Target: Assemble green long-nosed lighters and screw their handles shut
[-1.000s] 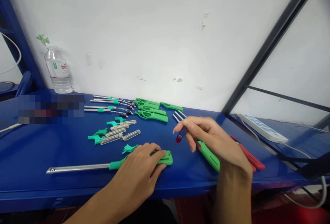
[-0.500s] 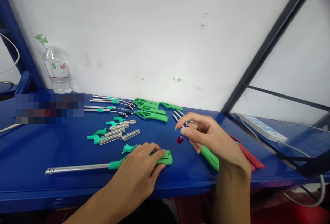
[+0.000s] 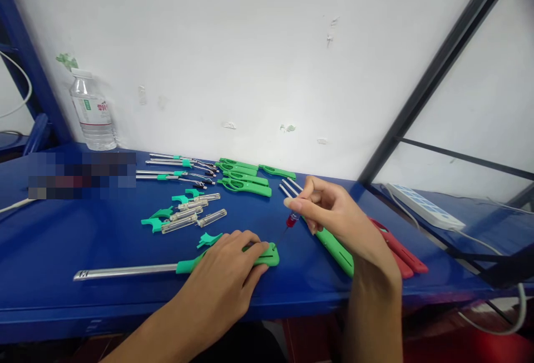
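Head view: my left hand (image 3: 231, 265) pins the green plastic, silver-barrelled lighter (image 3: 273, 256) at 6 o'clock, presumably for steadiness; right hand (image 3: 340, 221) pinches a red-collared, translucent-handled screwdriver (image 3: 291, 220) at 5.

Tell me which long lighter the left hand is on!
The green lighter under the left hand, with its silver tube pointing left. Another green one is partly behind the right hand; the red ones lie further right.

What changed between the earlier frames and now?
Screwdriver in the right hand: tip came out of the hole in the green lighter, up and slightly right. Nothing newly gripped or released. Left hand still on the lighter; clear parts unmoved.
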